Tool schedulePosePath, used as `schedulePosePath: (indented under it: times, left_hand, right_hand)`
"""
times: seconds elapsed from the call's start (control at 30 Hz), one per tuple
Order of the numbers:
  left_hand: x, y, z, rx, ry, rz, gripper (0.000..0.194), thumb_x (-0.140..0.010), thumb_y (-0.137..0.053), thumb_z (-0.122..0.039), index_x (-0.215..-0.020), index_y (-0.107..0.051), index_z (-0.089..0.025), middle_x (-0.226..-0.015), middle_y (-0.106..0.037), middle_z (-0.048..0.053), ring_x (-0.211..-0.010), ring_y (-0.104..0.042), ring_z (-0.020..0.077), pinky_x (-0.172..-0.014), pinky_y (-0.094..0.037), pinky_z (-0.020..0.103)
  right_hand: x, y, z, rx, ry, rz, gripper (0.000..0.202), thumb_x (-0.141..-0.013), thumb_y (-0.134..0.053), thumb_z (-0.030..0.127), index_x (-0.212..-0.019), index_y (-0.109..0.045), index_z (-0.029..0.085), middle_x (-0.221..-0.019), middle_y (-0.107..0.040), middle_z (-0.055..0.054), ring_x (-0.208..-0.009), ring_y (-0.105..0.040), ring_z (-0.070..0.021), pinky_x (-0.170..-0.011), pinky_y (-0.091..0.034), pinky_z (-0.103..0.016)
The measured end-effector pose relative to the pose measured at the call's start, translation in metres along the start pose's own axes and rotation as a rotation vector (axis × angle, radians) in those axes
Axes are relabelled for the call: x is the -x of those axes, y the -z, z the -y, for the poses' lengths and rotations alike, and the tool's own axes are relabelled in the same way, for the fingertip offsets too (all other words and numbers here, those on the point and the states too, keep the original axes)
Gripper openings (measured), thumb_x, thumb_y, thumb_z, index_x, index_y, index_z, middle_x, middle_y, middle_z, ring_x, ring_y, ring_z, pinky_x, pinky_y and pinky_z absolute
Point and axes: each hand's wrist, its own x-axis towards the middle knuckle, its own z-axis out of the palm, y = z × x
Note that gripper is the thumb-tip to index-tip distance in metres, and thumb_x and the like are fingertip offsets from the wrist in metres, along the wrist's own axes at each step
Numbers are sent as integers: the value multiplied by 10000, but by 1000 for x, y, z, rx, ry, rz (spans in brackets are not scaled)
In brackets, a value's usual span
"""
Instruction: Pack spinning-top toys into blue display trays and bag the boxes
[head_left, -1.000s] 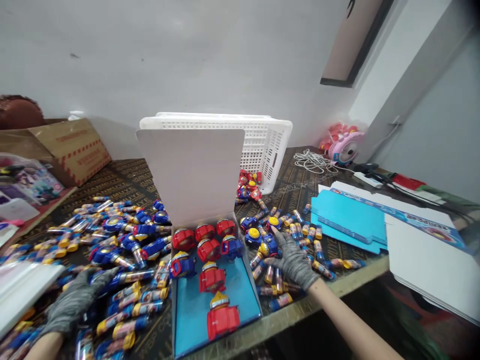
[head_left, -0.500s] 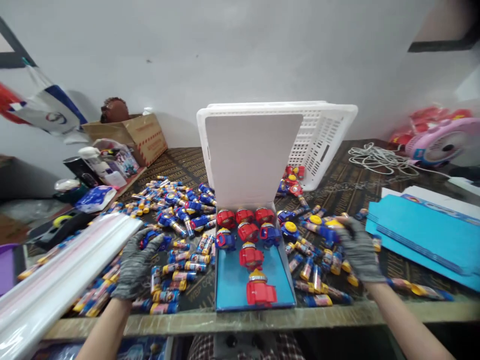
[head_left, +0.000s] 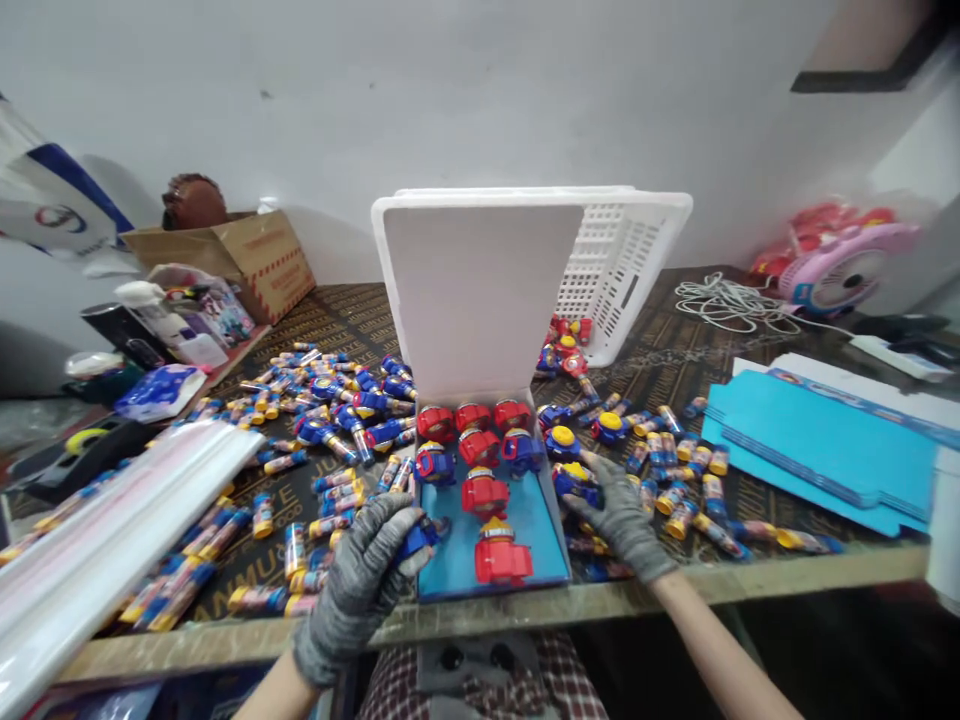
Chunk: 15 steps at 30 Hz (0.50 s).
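My gloved left hand [head_left: 364, 570] is closed around a small blue plastic toy [head_left: 417, 538] at the left edge of an open display box [head_left: 529, 525]. On the box's other side, my gloved right hand [head_left: 622, 515] has its fingers round a blue toy with a yellow top [head_left: 576, 482], close to the right wall. Inside the blue-lined box sit several red toys [head_left: 484, 493] and two blue ones [head_left: 435, 463], in rows toward the back and down the middle. The box's tall grey lid panel [head_left: 484, 300] stands upright behind them.
Small labelled tubes [head_left: 294, 550] with yellow and blue ends lie scattered on both sides. A white plastic basket [head_left: 645, 260] leans behind the box. Flat blue cartons [head_left: 817, 440] lie at right, a plastic-film bundle [head_left: 135, 510] at left. A pink fan [head_left: 847, 275] and cable [head_left: 727, 305] stand farther back.
My left hand has carried its blue toy rightward to the box's edge. My right hand has moved left with a blue toy, from among the tubes to beside the box. The view has shifted slightly.
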Motion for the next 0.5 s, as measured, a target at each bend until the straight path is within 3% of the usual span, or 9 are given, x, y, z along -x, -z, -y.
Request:
schedulePosePath:
  times: [0.13,0.2,0.27,0.37,0.5]
  left_hand:
    - [-16,8,3,-62,-335,99,324,-891,-594,-212,-1213,-555,-195,-1090,-683,126,-1070,-649,232,-909,-563,390]
    - [-21,9,3,-36,-378,142,315,-899,-582,-211,-1212,-543,-193,-1078,-687,125,-1073,-647,226,-899,-567,387]
    - [-21,8,3,-8,-355,150,318,-909,-575,-238,-1219,-537,-183,-1090,-677,133,-1087,-638,218,-891,-569,360]
    - [-16,7,2,-13,-330,116,281,-916,-564,-252,-1183,-570,-164,-1093,-668,141,-1107,-625,212,-916,-553,335]
    - [-13,9,-2,-25,-310,103,241,-923,-552,-258,-1139,-584,-158,-1063,-670,147,-1092,-628,208,-924,-543,322]
  right_hand:
    - [-7,-4,11,166,163,231,617,-820,-595,293,-1416,-441,245,-1417,-455,-140,-1285,-466,-309,-1019,-437,-531]
    - [-15,-1,13,109,185,288,573,-848,-513,216,-1413,-442,278,-1405,-468,-111,-1263,-494,-274,-1006,-459,-500]
    - [-22,5,14,-6,139,243,499,-875,-468,223,-1370,-488,277,-1344,-522,-94,-1224,-530,-248,-1015,-457,-486]
    - [-29,23,8,-191,-24,69,473,-902,-478,334,-1371,-470,274,-1300,-566,-75,-1225,-535,-240,-1042,-442,-484]
    - [-32,61,-10,-199,-132,-41,464,-892,-455,374,-1345,-508,290,-1203,-635,-76,-1185,-564,-293,-1017,-443,-562]
